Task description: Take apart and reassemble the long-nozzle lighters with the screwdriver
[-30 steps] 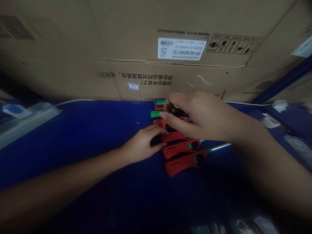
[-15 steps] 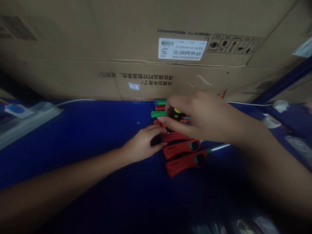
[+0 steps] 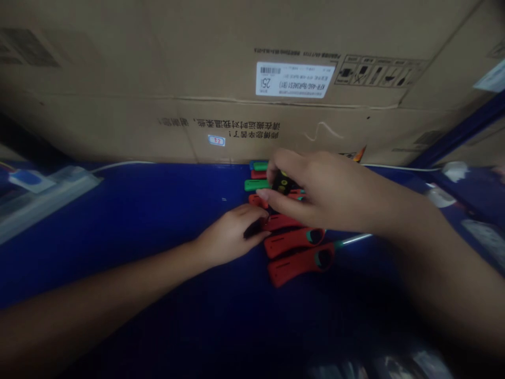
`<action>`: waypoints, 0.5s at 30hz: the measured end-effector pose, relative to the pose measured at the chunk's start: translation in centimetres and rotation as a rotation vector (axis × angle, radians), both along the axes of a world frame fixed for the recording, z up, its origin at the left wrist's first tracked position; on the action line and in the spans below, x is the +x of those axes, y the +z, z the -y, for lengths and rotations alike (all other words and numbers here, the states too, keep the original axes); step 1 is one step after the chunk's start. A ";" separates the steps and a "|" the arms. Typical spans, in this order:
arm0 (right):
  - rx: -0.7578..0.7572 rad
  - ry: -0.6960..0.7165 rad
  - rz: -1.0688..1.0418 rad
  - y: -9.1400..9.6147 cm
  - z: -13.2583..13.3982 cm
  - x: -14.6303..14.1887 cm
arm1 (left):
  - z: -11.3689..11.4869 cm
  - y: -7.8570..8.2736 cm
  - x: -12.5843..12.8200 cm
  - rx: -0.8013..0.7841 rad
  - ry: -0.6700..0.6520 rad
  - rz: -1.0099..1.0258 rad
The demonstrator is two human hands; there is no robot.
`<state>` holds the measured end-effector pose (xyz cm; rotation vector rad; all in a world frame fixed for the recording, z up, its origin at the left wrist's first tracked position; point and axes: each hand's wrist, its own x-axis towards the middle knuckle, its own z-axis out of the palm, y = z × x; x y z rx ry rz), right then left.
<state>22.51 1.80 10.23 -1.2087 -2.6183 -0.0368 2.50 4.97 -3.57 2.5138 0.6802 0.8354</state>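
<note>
My right hand [image 3: 329, 189] is closed around a black screwdriver [image 3: 282, 183] with yellow marks on its handle. Its thin shaft slants down and left toward the fingertips of my left hand [image 3: 224, 231]. Those fingers pinch a small black piece [image 3: 254, 228], mostly hidden in the grip, so its kind cannot be made out. Under and beside both hands lies a row of long-nosed gas lighters. A red lighter [image 3: 300, 263] is nearest me, with another red lighter [image 3: 290, 241] just beyond it. A green lighter [image 3: 255, 185] lies farther back, partly covered by my right hand.
A large cardboard box [image 3: 130, 105] with upside-down print stands along the back of the blue surface [image 3: 138, 205]. Clear plastic packaging [image 3: 59, 192] lies at the left. A white cable [image 3: 398, 168] runs along the box's base. Blurred plastic bags [image 3: 394, 366] show at the bottom.
The screwdriver handle has turned in my right hand, so its yellow marks show differently. The black piece in my left hand has tilted slightly; both hands stay nearly in place.
</note>
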 end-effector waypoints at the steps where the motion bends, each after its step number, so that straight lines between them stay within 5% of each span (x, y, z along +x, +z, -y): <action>1: -0.013 -0.014 0.005 0.0 0.1 0.0 | 0.0 0.0 0.0 -0.004 0.001 -0.004; 7: 0.005 -0.054 0.020 0.2 0.3 -0.1 | 0.0 0.1 0.0 -0.014 -0.004 0.015; 15: -0.039 0.059 -0.015 0.2 0.2 -0.1 | -0.1 -0.3 -0.1 -0.003 -0.006 0.026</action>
